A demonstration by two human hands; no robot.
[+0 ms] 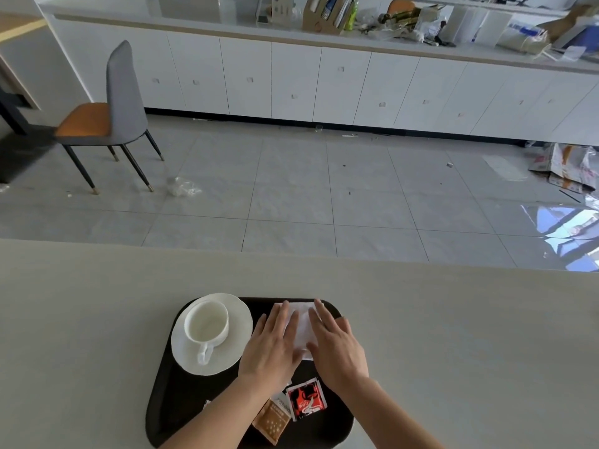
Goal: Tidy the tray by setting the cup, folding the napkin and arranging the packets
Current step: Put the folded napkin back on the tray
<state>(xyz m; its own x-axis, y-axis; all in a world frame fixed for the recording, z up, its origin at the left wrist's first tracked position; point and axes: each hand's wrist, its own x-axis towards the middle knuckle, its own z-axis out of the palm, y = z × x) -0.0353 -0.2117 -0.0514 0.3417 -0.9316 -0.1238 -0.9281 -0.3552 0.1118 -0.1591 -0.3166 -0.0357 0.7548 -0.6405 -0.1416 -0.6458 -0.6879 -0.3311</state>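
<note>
Both hands flat, fingers spread, gripping nothing: left hand (272,345) and right hand (337,343) flank the napkin (301,325), its long axis running toward the tray (168,393)'s far edge.

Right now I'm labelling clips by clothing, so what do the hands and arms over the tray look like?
Both are bare: the left hand and the right hand wear no gloves, and I can make out no rings, watch or bracelets. No sleeve shows on either forearm up to the bottom edge of the picture.
</note>
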